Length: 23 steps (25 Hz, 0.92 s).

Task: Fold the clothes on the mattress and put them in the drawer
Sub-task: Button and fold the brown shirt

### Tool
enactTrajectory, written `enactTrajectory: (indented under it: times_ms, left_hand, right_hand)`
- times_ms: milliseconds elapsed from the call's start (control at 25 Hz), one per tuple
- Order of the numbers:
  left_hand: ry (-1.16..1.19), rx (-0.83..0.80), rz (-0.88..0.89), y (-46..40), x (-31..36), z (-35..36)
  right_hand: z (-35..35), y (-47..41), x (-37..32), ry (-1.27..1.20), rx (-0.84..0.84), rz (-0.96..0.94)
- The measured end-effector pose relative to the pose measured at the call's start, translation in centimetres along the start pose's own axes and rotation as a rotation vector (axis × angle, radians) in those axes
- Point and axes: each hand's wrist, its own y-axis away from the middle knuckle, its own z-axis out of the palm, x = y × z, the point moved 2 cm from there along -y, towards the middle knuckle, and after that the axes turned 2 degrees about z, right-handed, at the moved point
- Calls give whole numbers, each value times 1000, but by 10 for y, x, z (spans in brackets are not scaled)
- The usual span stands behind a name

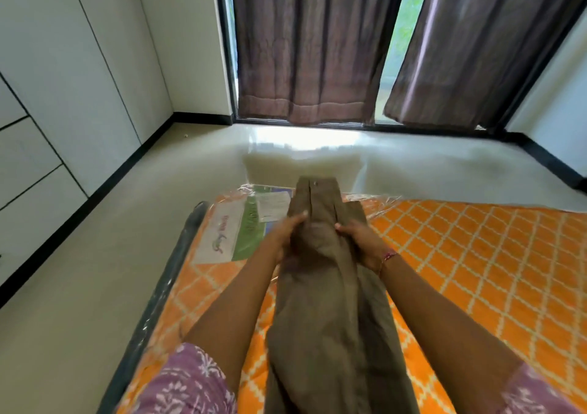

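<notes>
Purple patterned sleeves sit closest to my view, one at each lower corner, with both bare forearms reaching forward over the mattress. Between the arms I see a pair of olive-brown trousers lying lengthwise near the mattress's left edge, legs toward me and the waistband with its button at the far edge. My left hand grips the left side of the trousers just below the waistband, fingers curled over the cloth. My right hand grips the right side at the same height, fingers wrapped into the fabric; a red thread bracelet circles that wrist. The cloth bunches between the two hands.

That mattress has an orange cover with a white lattice pattern and is wrapped in clear plastic. At its far left corner, under the plastic, lies a printed label sheet, just beside the trousers' waistband.

Beyond the mattress's far edge a pale glossy floor runs to a window hung with brown curtains. White cabinet doors and drawer fronts line the left wall.
</notes>
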Motion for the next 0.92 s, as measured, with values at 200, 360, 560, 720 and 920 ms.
enactTrajectory:
  times_ms: [200,360,560,720,920]
  left_hand:
    - [-186,257,-58,-25,-64,-7]
    - [-142,207,19,-12,-70,-2]
    - [-178,240,26,9,-80,6]
    - [-461,293,-14,26,-80,-5]
    - [-653,145,-190,75,-90,-27]
  right_hand:
    - [-35,-30,69,-132,303,188]
    - [-43,-17,73,-277,406,-36]
    - [-56,7,90,-309,361,63]
    - [-50,37,85,-381,335,139]
    - [-22,122,125,7,349,165]
